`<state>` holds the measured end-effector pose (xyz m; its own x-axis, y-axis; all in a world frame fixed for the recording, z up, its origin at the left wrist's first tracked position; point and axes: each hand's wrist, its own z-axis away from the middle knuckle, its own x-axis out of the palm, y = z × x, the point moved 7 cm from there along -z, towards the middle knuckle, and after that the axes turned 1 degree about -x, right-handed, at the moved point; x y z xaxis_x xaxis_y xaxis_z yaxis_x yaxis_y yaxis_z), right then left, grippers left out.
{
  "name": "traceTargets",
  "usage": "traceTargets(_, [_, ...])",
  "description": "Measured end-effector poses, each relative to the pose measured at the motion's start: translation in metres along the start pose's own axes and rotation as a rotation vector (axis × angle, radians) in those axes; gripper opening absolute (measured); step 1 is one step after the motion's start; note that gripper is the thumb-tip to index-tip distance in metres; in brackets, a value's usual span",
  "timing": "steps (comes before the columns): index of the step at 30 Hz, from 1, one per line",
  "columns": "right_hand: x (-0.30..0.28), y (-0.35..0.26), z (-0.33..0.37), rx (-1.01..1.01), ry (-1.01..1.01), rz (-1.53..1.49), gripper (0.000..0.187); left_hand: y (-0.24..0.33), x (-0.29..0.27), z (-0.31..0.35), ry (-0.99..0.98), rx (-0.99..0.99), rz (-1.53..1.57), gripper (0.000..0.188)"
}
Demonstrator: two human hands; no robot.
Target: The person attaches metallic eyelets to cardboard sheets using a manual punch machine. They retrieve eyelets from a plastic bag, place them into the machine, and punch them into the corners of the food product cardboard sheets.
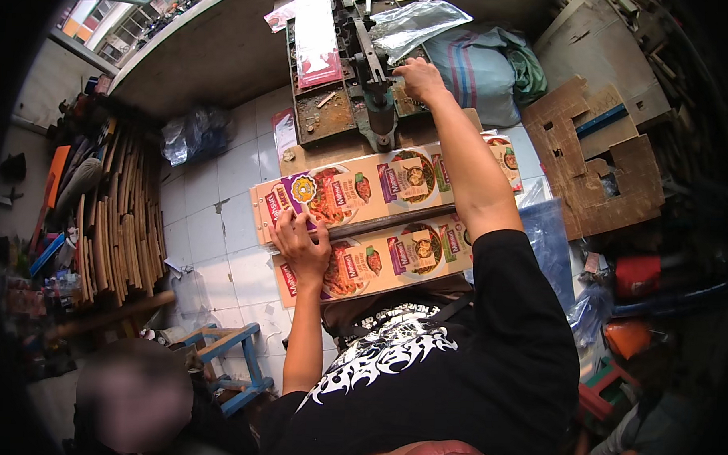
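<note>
My left hand (301, 249) rests with its fingers spread across two long printed food-packaging panels. Its fingertips lie on the farther panel (398, 180), and the palm is over the nearer panel (354, 271). Both panels are orange with pictures of dishes, and a dark gap runs between them. Ahead stands a dark metal hand press (377, 95) set among shallow metal trays. My right arm stretches over the panels to the right side of the press. There my right hand (421, 80) is closed, fingers curled beside the press; what they hold is hidden.
A white-and-red printed sheet (316, 37) lies on the left tray (324, 118). Clear plastic (415, 27) and a stuffed pale sack (473, 75) are at the back right. Cut brown boards (595, 155) stand right, stacked wooden strips (120, 219) left. Other people are at both lower corners.
</note>
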<state>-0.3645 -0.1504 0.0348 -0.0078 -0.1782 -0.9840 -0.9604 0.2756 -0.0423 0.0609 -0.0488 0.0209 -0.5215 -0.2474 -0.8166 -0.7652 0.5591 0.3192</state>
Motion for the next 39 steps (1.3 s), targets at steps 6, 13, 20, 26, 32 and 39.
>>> traceTargets(6, [0.003,0.003,-0.021,0.056,-0.035,0.08,0.024,0.0,0.001,0.0,-0.014,0.0,0.006,0.032])
traceTargets(13, [-0.016,0.033,-0.024,0.148,-0.095,-0.074,0.02,0.001,-0.002,-0.002,0.01,-0.006,0.045,0.029])
traceTargets(20, [-0.001,0.052,-0.022,0.207,-0.264,-0.215,0.04,0.0,-0.002,-0.002,0.022,0.006,-0.001,0.032])
traceTargets(26, [0.005,0.056,-0.029,0.17,-0.168,-0.357,0.036,0.001,-0.002,-0.002,0.038,0.014,0.023,0.033])
traceTargets(32, [0.001,0.034,-0.023,0.139,-0.135,-0.319,0.031,-0.004,-0.006,0.002,0.032,-0.016,0.022,0.032])
traceTargets(39, [0.003,0.032,0.012,-0.051,0.019,-0.381,0.041,0.002,-0.008,-0.006,0.019,-0.001,0.038,0.034])
